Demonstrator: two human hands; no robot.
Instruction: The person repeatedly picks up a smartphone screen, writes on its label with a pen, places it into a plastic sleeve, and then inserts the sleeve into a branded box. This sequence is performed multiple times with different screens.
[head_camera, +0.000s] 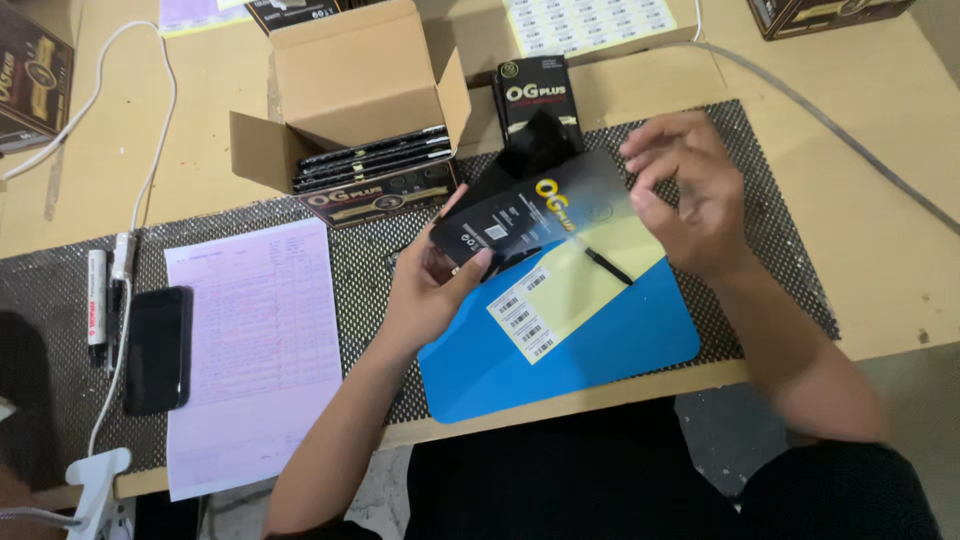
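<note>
Just above the centre of the frame, both hands are clamped on a flat black packet (530, 215) with yellow and white print, held tilted over a blue mat (600, 350). The left hand (430, 290) grips the packet's lower left end, thumb on top and fingers underneath, while the right hand (685, 195), somewhat blurred, pinches its upper right end, where a clear, glossy part of the packet shows. On the mat beneath lies a pale yellow sheet (590, 275) carrying a strip of white barcode stickers (522, 312), and a thin black pen-like stick (608, 266) rests on the sheet. The mat sits on a black mesh liner (770, 230) spread across the wooden tabletop (880, 200). In the upper middle an open cardboard box (350, 90) holds a row of similar black packets (375, 160), and another black packet (535, 95) lies just right of it. At lower left are a pink printed form (255, 350), a dark phone (157, 350) face up beside it, and a white marker (96, 296) near the frame's left edge, with a white cable (150, 130) running above them.
</note>
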